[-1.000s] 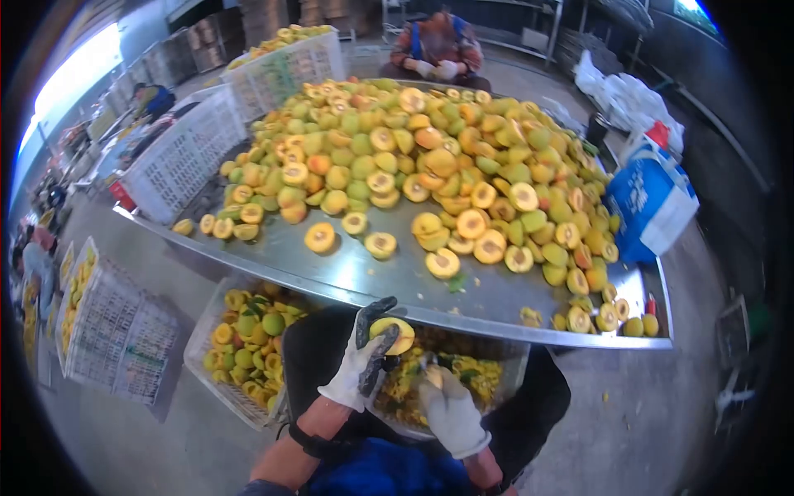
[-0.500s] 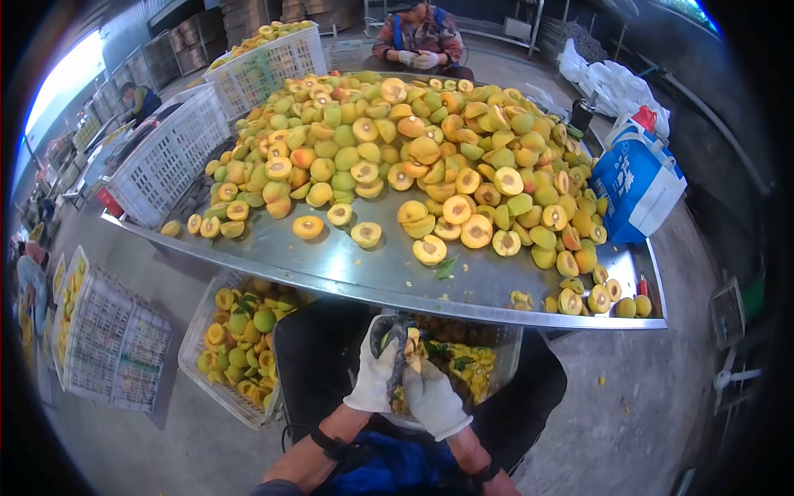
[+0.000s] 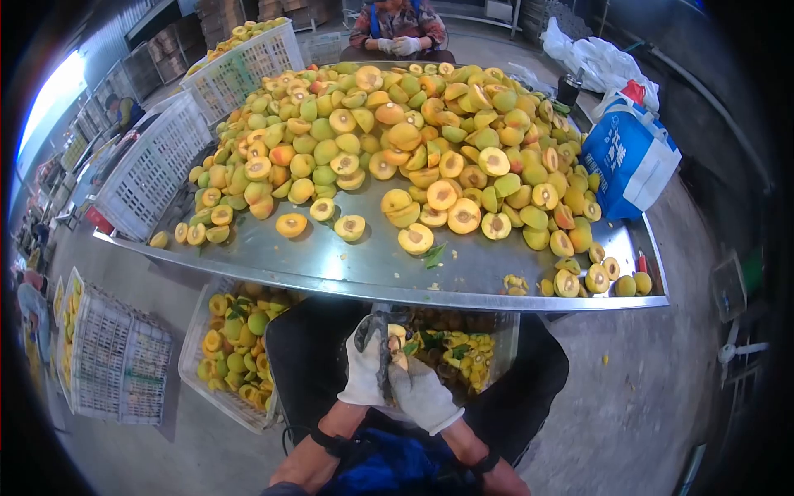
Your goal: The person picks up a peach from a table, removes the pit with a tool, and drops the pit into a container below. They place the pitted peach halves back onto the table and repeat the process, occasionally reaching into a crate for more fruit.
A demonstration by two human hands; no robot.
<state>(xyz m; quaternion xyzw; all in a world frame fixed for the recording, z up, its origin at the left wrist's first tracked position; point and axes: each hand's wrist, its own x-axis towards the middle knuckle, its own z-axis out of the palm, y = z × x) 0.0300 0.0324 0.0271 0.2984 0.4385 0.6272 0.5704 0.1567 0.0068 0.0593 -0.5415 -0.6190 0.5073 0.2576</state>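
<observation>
L hand (image 3: 362, 368), gloved w/ dark-stained fingers, is clamped on a fruit (image 3: 397, 335), pale cut flesh showing btwn the hands. R hand (image 3: 420, 393), also gloved, is in against it from the other side, fingers bent; can't tell if they grip the fruit or a small tool, as the gloves hide it. Hands are together, low in front of the body, over the scrap bin (image 3: 506, 347), which has yellow bits & a few leaves in it.

For good handling, I'd say: L grip firm but not crushing, as cut flesh is prob. soft & slick; R does the fine work w/ short, controlled moves, L fingertips clear of its path. Over the bin is a sensible spot, since drips & bits would drop in. Main risk: a slip toward the L fingers.

Beside the L leg, crate (image 3: 192, 364) of fruit pcs. Farther L, stacked crates (image 3: 116, 364) on the floor.

Just beyond the knees, metal table (image 3: 331, 264): a few loose halves (image 3: 415, 239) cut side up nr the front, leaf (image 3: 434, 256) beside them, big pile (image 3: 372, 124) behind. Blue bag (image 3: 612, 153) at R end, white crate (image 3: 157, 157) at L.

Far side: another person (image 3: 397, 25), gloved hands together.
</observation>
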